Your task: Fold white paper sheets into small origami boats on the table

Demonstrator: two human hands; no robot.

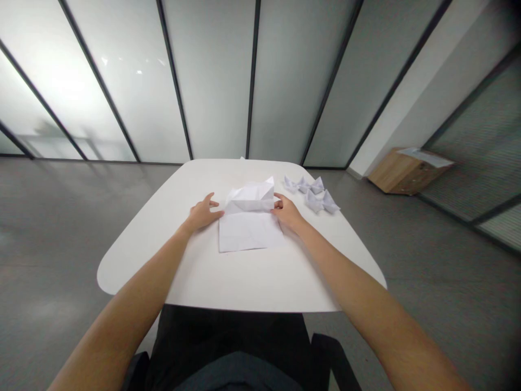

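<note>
Paper sheet (248, 232): half-folded, mid-table | left hand (202, 213), right hand (287, 212): curled at its side edges, grip unclear | around: paper boats (313, 194) just right, on white table (134, 271); wooden cabinet (402, 174) distant | sheet's upper folds hard to make out

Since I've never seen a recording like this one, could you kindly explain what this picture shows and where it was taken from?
This picture comes from a camera worn on a person's head, looking forward and down, so both arms reach in from the bottom. There is no machine here, only the person's bare left hand and right hand. On the rounded white table, between the hands, lies a partly folded white sheet of paper. The left hand is open at its side. The right hand's fingers reach its edge, though I cannot tell whether they pinch it. Folded paper boats sit further right.
</note>
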